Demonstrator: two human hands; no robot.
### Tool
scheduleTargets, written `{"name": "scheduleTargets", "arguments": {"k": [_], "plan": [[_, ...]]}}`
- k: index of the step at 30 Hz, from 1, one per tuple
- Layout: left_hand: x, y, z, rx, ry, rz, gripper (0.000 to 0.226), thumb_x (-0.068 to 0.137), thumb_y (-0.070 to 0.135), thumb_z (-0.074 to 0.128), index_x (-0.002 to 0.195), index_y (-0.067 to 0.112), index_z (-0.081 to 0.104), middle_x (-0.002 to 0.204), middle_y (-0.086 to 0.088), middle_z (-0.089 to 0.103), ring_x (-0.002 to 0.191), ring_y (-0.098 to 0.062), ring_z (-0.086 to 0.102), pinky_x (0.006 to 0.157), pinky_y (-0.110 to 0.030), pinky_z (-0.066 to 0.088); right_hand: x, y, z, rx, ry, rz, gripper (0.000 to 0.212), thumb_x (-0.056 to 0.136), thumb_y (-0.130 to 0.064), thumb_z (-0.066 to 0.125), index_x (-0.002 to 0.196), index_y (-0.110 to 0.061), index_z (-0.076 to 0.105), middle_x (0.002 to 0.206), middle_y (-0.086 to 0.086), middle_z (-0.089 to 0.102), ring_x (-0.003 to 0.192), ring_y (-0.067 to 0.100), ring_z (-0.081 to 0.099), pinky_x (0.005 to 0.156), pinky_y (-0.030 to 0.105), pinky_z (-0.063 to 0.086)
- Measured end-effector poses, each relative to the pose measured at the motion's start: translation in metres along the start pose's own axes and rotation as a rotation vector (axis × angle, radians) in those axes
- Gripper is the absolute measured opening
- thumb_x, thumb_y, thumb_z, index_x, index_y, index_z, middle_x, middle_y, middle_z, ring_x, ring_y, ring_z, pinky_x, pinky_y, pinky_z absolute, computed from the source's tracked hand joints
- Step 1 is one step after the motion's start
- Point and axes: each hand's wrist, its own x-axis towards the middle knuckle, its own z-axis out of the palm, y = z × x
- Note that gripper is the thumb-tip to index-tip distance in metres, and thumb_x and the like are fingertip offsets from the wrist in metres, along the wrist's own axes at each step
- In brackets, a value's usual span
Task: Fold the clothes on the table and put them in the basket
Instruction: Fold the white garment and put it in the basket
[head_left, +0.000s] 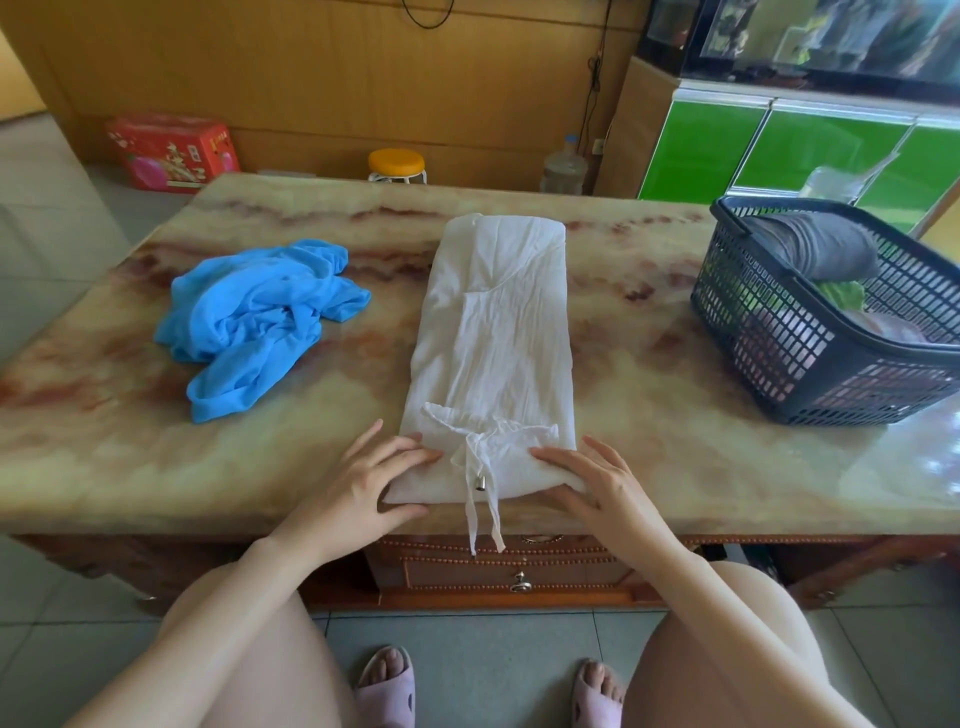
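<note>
While L hand (363, 480) & R hand (597, 483) rest flat, spread fingers on near end of narrow-folded white garment (493, 322), next prob. halve it, then basket (779, 338).

Arms bare right up to frame edge; L hand (363, 478) & R hand (597, 486) bare too. Legs (223, 654) bare. Feet in pale pink open-toe slippers (387, 691), soft foam type, thick strap over instep; left one w/ oval vent holes on side. Toes show on both.
</note>
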Motion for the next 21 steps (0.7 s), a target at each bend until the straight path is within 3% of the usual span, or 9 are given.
{"name": "scheduleTargets", "arguments": {"k": [3, 5, 7, 9, 11, 13, 15, 17, 21], "plan": [[0.009, -0.002, 0.001, -0.060, 0.081, -0.039, 0.060, 0.086, 0.067, 0.040, 0.112, 0.021, 0.067, 0.111, 0.014, 0.059, 0.110, -0.001, 0.051, 0.114, -0.021, 0.021, 0.003, -0.002, 0.000, 0.009, 0.009, 0.076, 0.035, 0.092, -0.014, 0.059, 0.126, -0.024, 0.060, 0.122, -0.011, 0.058, 0.112, -0.028, 0.014, 0.103, 0.000, 0.006], [0.014, -0.003, 0.001, -0.105, 0.106, -0.059, 0.059, 0.089, 0.065, 0.037, 0.104, 0.019, 0.071, 0.112, 0.014, 0.061, 0.107, -0.002, 0.054, 0.108, -0.024, 0.030, 0.006, -0.002, 0.000, 0.024, 0.002, 0.183, 0.030, 0.095, -0.026, 0.055, 0.124, -0.028, 0.061, 0.125, -0.006, 0.062, 0.130, -0.006, 0.021, 0.107, 0.021, 0.021], [0.016, -0.003, 0.000, -0.140, 0.146, -0.114, 0.063, 0.091, 0.064, 0.034, 0.099, 0.015, 0.073, 0.105, 0.011, 0.067, 0.102, -0.006, 0.057, 0.104, -0.016, 0.031, 0.009, -0.001, 0.000, 0.033, -0.015, 0.259, 0.032, 0.094, -0.040, 0.051, 0.122, -0.030, 0.062, 0.119, -0.003, 0.066, 0.140, 0.011, 0.021, 0.104, 0.028, 0.025], [0.017, 0.005, -0.002, -0.161, 0.207, -0.212, 0.071, 0.090, 0.068, 0.030, 0.096, 0.013, 0.075, 0.091, 0.008, 0.069, 0.098, -0.011, 0.055, 0.092, -0.011, 0.032, 0.011, -0.001, -0.002, 0.039, -0.017, 0.280, 0.034, 0.094, -0.045, 0.049, 0.120, -0.030, 0.064, 0.112, -0.001, 0.070, 0.142, 0.013, 0.021, 0.104, 0.029, 0.026], [0.019, 0.016, -0.009, -0.149, 0.265, -0.268, 0.073, 0.088, 0.068, 0.030, 0.095, 0.011, 0.075, 0.078, 0.002, 0.065, 0.087, -0.007, 0.053, 0.075, -0.018, 0.040, 0.013, -0.003, -0.006, 0.072, -0.009, 0.290, 0.036, 0.094, -0.045, 0.047, 0.118, -0.025, 0.065, 0.109, 0.001, 0.070, 0.140, 0.010, 0.024, 0.103, 0.027, 0.027], [0.022, 0.027, -0.019, -0.143, 0.249, -0.303, 0.067, 0.086, 0.067, 0.035, 0.090, 0.013, 0.074, 0.064, -0.003, 0.058, 0.068, -0.007, 0.051, 0.059, -0.023, 0.039, 0.014, -0.007, -0.013, 0.128, -0.014, 0.293, 0.042, 0.094, -0.051, 0.043, 0.103, -0.019, 0.068, 0.100, 0.002, 0.069, 0.130, 0.006, 0.036, 0.097, 0.031, 0.035], [0.025, 0.036, -0.029, -0.207, 0.183, -0.368, 0.062, 0.085, 0.068, 0.035, 0.081, 0.016, 0.069, 0.051, 0.002, 0.042, 0.051, -0.012, 0.043, 0.052, -0.026, 0.032, 0.014, -0.014, -0.020, 0.210, 0.003, 0.272, 0.055, 0.093, -0.057, 0.041, 0.078, -0.008, 0.060, 0.080, 0.005, 0.060, 0.093, 0.010, 0.056, 0.076, 0.041, 0.043], [0.028, 0.043, -0.033, -0.271, 0.171, -0.426, 0.056, 0.090, 0.062, 0.041, 0.077, 0.014, 0.065, 0.046, 0.005, 0.031, 0.045, -0.011, 0.037, 0.048, -0.023, 0.026, 0.015, -0.021, -0.025, 0.269, 0.027, 0.294, 0.051, 0.095, -0.047, 0.047, 0.070, -0.002, 0.050, 0.064, 0.003, 0.044, 0.060, 0.015, 0.043, 0.058, 0.039, 0.033], [0.044, 0.050, -0.032, -0.282, 0.105, -0.588, 0.045, 0.095, 0.044, 0.045, 0.055, 0.023, 0.044, 0.045, 0.006, 0.028, 0.045, -0.013, 0.033, 0.049, -0.030, 0.025, 0.024, -0.023, -0.024, 0.296, 0.056, 0.394, 0.047, 0.096, -0.038, 0.050, 0.069, 0.000, 0.047, 0.058, -0.002, 0.034, 0.055, 0.013, 0.030, 0.056, 0.032, 0.022]]}}
